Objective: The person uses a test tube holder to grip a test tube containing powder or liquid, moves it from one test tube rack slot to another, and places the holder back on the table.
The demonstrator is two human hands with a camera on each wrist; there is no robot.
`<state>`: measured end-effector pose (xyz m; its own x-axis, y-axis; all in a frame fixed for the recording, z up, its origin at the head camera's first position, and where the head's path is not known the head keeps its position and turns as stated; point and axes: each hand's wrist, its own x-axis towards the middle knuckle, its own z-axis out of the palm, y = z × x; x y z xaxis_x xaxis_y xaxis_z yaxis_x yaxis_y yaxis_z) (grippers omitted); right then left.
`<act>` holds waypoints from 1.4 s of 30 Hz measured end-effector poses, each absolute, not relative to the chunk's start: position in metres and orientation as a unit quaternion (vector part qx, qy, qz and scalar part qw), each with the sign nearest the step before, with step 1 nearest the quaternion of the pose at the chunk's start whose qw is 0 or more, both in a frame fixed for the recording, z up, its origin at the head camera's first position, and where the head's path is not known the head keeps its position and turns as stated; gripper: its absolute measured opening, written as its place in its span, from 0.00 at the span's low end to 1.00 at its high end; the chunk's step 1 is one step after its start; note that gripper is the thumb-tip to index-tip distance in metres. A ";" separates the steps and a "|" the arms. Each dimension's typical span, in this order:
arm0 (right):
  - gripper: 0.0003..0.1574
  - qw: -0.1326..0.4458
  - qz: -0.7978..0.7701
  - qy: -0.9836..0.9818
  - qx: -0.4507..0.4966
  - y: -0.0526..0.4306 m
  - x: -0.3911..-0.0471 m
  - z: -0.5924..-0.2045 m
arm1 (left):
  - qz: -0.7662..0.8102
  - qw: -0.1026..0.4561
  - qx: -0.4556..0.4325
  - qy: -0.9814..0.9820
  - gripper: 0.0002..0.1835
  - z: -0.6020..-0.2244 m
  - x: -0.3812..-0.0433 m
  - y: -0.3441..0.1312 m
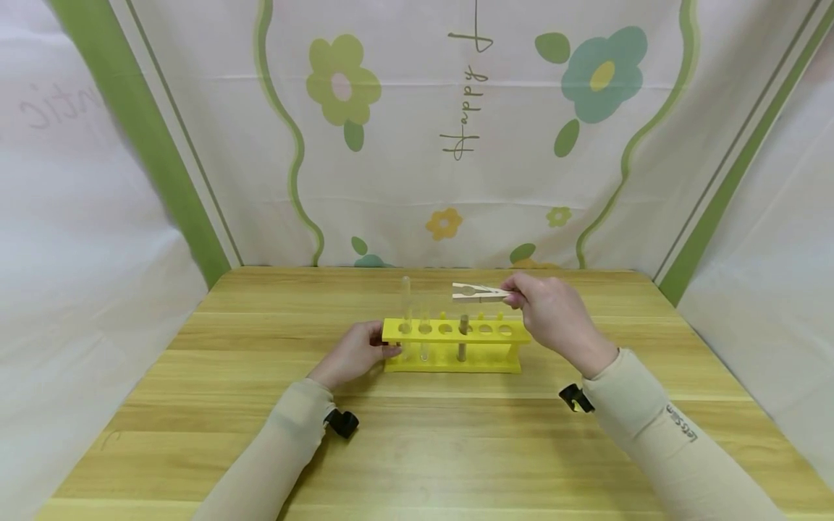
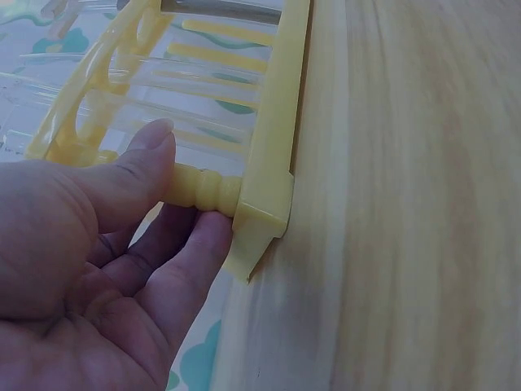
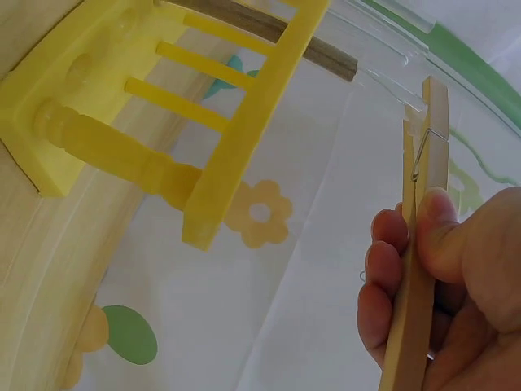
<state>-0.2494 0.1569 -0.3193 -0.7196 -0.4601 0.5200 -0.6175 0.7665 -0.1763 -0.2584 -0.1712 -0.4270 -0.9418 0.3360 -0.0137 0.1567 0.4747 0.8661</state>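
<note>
A yellow test tube rack [image 1: 456, 366] stands on the table. My left hand [image 1: 355, 352] holds its left post [image 2: 213, 191] between thumb and fingers. Clear test tubes [image 1: 406, 304] stand upright in the two leftmost holes. Farther right, a tube with a dark grey-brown filling [image 1: 463, 339] stands in the rack. My right hand [image 1: 554, 312] grips a wooden test tube clamp [image 1: 491, 293], held level above the rack, its tips pointing left. In the right wrist view the clamp's tips are right at the clear glass beyond the dark filling.
The wooden table [image 1: 443, 449] extends around the rack toward me and to both sides. A white cloth with printed flowers [image 1: 404, 181] hangs behind it, with white cloth walls [image 1: 85, 239] at the sides. Several rack holes to the right hold no tube.
</note>
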 end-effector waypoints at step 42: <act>0.05 0.169 0.167 -0.929 0.283 0.154 -0.243 -0.355 | 0.489 0.094 0.126 0.858 0.11 -0.425 -0.258 -0.170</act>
